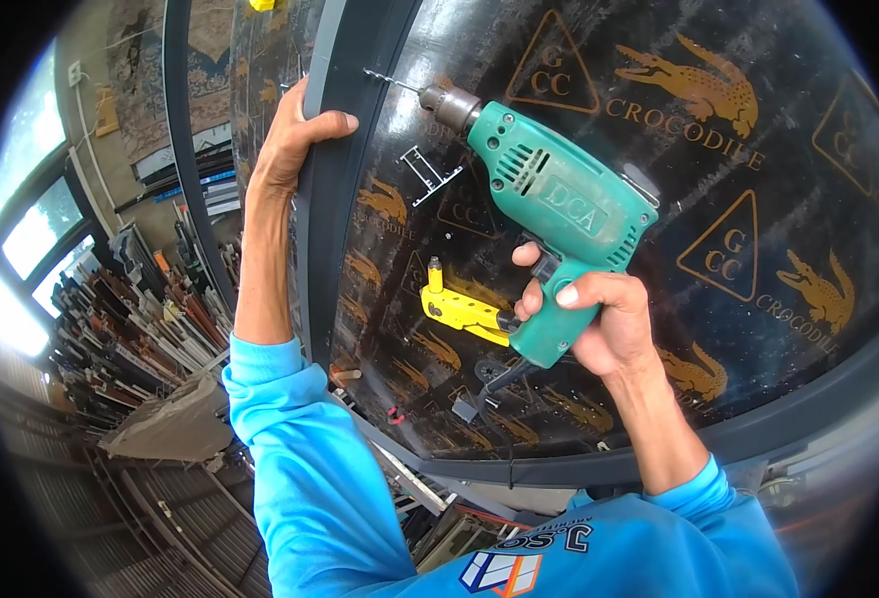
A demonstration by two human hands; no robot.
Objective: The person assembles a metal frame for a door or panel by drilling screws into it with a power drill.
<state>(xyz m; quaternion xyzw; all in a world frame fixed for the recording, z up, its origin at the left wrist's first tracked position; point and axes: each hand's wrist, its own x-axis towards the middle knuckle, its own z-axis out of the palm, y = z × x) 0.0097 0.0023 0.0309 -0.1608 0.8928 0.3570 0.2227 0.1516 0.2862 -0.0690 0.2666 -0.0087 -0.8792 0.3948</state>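
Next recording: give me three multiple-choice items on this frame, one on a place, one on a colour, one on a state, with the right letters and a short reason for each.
1. Where does the bit of the green DCA electric drill point?
A. at the dark grey metal frame bar
B. at the floor
C. at a window

2. What colour is the hand tool lying on the black printed Crocodile board?
A. red
B. yellow
C. white

3. What is the left hand doing?
A. hanging free
B. holding a hammer
C. gripping the frame bar

Answers: 1 A, the bit tip meets the bar; 2 B, its body is yellow; 3 C, its fingers wrap the bar while the right hand holds the drill.
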